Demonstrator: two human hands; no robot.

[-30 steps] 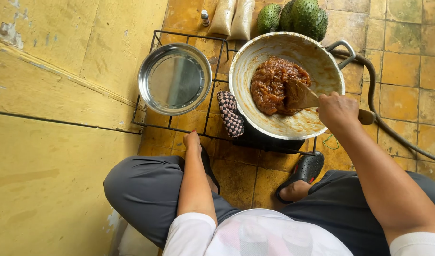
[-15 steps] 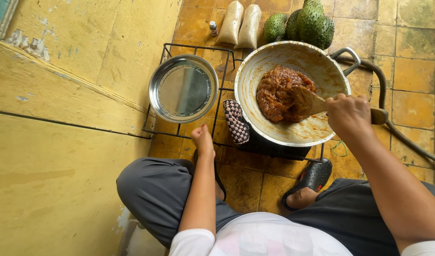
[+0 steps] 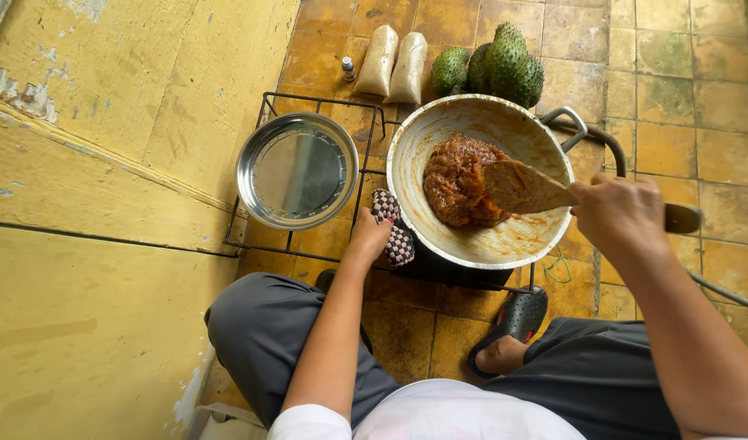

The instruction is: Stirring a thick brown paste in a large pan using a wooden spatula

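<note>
right hand (image 3: 618, 216) grip closed around wooden spatula (image 3: 525, 189), blade in brown paste (image 3: 459, 181) inside pan (image 3: 504, 244). left hand (image 3: 367, 236) pinches checkered cloth (image 3: 394, 228) at pan's rim; steel bowl (image 3: 296, 169) just beside.

Wooden spatula (image 3: 525, 187) blade in brown paste (image 3: 459, 181), big pan (image 3: 504, 244)

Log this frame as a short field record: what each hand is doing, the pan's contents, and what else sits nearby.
left hand: grips a checkered cloth at the pan's near rim
right hand: holds a wooden spatula, blade in the paste
pan: wide and pale, on a black wire rack; holds reddish-brown paste
steel bowl: on the rack left of the pan, nothing in it
floor behind: two pale filled bags, small bottle, spiky green fruits
</note>
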